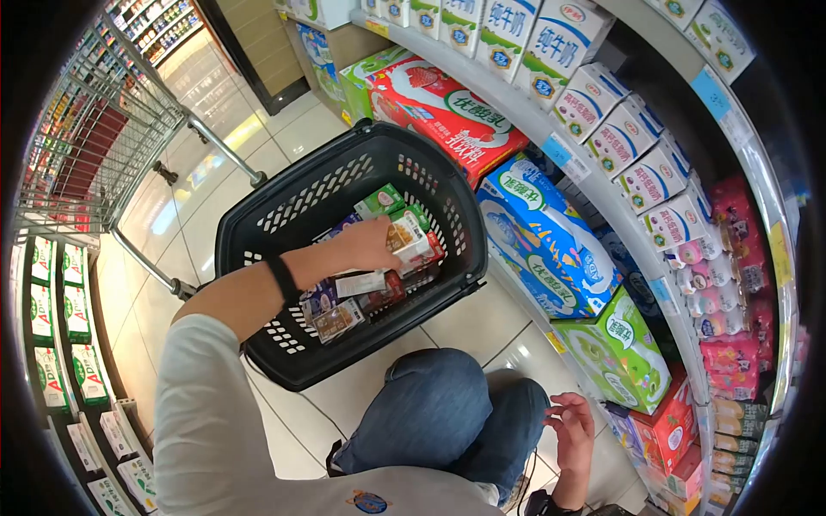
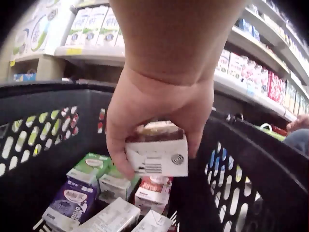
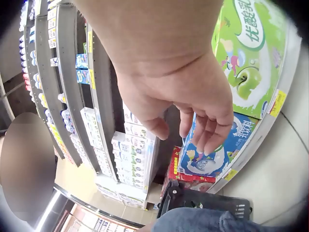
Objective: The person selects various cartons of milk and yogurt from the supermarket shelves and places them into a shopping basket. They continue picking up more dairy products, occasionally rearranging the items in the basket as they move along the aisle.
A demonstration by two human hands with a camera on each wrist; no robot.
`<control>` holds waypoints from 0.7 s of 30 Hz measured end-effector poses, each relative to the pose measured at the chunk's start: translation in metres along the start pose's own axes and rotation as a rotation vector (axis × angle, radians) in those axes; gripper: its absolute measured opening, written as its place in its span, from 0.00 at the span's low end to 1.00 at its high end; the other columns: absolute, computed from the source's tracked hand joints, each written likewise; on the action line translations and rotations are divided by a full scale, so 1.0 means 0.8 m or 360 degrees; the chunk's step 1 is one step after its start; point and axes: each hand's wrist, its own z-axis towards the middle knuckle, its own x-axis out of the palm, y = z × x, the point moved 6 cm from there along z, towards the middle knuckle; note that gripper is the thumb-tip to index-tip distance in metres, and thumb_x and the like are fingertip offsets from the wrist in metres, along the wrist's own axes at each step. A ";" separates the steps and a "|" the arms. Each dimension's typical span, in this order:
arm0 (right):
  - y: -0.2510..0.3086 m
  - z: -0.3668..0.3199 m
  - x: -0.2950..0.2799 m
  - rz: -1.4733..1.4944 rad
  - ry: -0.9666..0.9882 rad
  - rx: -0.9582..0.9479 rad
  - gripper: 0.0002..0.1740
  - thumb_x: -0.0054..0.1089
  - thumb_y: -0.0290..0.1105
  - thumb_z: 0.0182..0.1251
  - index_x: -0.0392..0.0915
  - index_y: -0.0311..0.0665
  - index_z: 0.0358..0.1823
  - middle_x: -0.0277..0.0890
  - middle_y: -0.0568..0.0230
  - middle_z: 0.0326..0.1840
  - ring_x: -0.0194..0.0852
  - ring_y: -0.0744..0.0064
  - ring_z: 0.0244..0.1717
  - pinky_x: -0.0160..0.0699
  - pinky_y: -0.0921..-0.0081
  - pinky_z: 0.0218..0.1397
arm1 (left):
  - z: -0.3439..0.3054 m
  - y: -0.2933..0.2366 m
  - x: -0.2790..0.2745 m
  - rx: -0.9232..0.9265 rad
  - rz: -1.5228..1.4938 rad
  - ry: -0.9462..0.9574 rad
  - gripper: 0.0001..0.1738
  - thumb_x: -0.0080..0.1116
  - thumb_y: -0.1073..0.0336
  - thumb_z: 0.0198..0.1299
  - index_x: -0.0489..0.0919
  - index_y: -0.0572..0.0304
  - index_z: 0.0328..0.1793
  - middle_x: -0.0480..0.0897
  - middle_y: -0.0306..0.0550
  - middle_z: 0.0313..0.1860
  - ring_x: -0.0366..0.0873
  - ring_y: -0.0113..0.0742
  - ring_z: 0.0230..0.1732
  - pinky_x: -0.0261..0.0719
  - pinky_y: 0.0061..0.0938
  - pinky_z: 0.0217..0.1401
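Observation:
My left hand (image 1: 366,244) reaches down into a black shopping basket (image 1: 471,206) on the floor. In the left wrist view its thumb and fingers grip a small drink carton (image 2: 159,157) by the sides, with the white barcode end facing the camera. Below that carton lie others: a green carton (image 2: 89,166), a purple carton (image 2: 69,205) and a red-and-white carton (image 2: 153,193). A carton with a brown picture (image 1: 339,321) lies at the basket's near side. My right hand (image 1: 574,430) hangs beside my knee, fingers loosely bent, holding nothing.
Shelves of white milk cartons (image 1: 564,39) run along the right. Large drink boxes, a red box (image 1: 443,112), a blue box (image 1: 551,236) and a green box (image 1: 624,353), stand below them. A metal shopping cart (image 1: 95,155) is at the upper left. My bent knees (image 1: 443,400) are beside the basket.

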 end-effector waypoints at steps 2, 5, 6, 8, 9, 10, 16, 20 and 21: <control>0.004 -0.008 -0.006 -0.0033 -0.0031 -0.0035 0.18 0.59 0.33 0.69 0.73 0.34 0.57 0.78 0.57 0.57 0.78 0.69 0.50 0.80 0.68 0.52 | 0.034 0.003 0.015 -0.0147 0.0062 -0.0044 0.47 0.73 0.41 0.43 0.72 0.77 0.56 0.82 0.71 0.49 0.82 0.63 0.51 0.80 0.45 0.56; 0.007 -0.022 -0.026 -0.0050 -0.0106 -0.0081 0.18 0.59 0.33 0.69 0.73 0.34 0.57 0.78 0.57 0.57 0.78 0.69 0.50 0.80 0.68 0.52 | 0.063 0.015 0.061 -0.0056 0.0109 0.0055 0.47 0.74 0.45 0.44 0.69 0.81 0.56 0.81 0.75 0.49 0.82 0.63 0.52 0.81 0.44 0.56; 0.004 -0.029 -0.035 -0.0031 -0.0148 -0.0091 0.18 0.59 0.33 0.69 0.73 0.34 0.57 0.78 0.57 0.57 0.78 0.69 0.49 0.80 0.67 0.52 | 0.068 0.017 0.075 0.0005 0.0144 0.0069 0.45 0.74 0.46 0.45 0.69 0.82 0.55 0.82 0.74 0.49 0.83 0.63 0.53 0.82 0.43 0.56; -0.001 -0.044 -0.053 -0.0004 -0.0238 -0.0091 0.18 0.58 0.32 0.69 0.73 0.34 0.57 0.78 0.58 0.56 0.78 0.69 0.49 0.80 0.68 0.51 | 0.070 0.009 0.079 -0.0010 0.0149 0.0000 0.45 0.74 0.47 0.47 0.68 0.82 0.56 0.81 0.75 0.50 0.83 0.64 0.53 0.82 0.44 0.56; -0.004 -0.050 -0.062 0.0008 -0.0274 -0.0072 0.17 0.58 0.32 0.69 0.73 0.34 0.57 0.79 0.58 0.56 0.78 0.69 0.48 0.80 0.68 0.51 | 0.071 0.005 0.079 -0.0078 0.0134 -0.0082 0.44 0.73 0.48 0.48 0.67 0.82 0.56 0.81 0.75 0.50 0.83 0.64 0.53 0.82 0.45 0.56; -0.005 -0.057 -0.069 0.0019 -0.0295 -0.0091 0.17 0.58 0.32 0.69 0.73 0.34 0.57 0.79 0.58 0.56 0.78 0.69 0.48 0.80 0.68 0.51 | 0.074 -0.001 0.085 -0.0051 0.0146 -0.0086 0.44 0.73 0.48 0.48 0.67 0.82 0.56 0.81 0.75 0.50 0.83 0.64 0.53 0.82 0.45 0.56; -0.016 -0.083 -0.117 0.0000 -0.0479 -0.0077 0.16 0.57 0.34 0.71 0.73 0.36 0.56 0.79 0.58 0.52 0.79 0.69 0.45 0.83 0.69 0.47 | 0.069 -0.005 0.124 -0.0124 0.0269 0.0054 0.41 0.68 0.50 0.54 0.64 0.79 0.59 0.78 0.75 0.53 0.81 0.66 0.54 0.81 0.44 0.57; -0.019 -0.082 -0.124 0.0016 -0.0503 -0.0060 0.16 0.57 0.33 0.71 0.73 0.36 0.56 0.79 0.59 0.50 0.79 0.68 0.45 0.83 0.69 0.45 | 0.052 -0.018 0.123 0.0070 0.0238 0.0035 0.37 0.67 0.56 0.55 0.66 0.76 0.62 0.81 0.71 0.47 0.81 0.62 0.54 0.80 0.45 0.56; -0.016 -0.079 -0.125 0.0008 -0.0483 -0.0068 0.16 0.57 0.33 0.71 0.73 0.36 0.56 0.79 0.59 0.50 0.79 0.68 0.45 0.83 0.69 0.45 | 0.056 -0.015 0.116 0.0056 0.0232 0.0018 0.37 0.67 0.56 0.55 0.66 0.76 0.62 0.81 0.71 0.47 0.81 0.62 0.54 0.80 0.45 0.56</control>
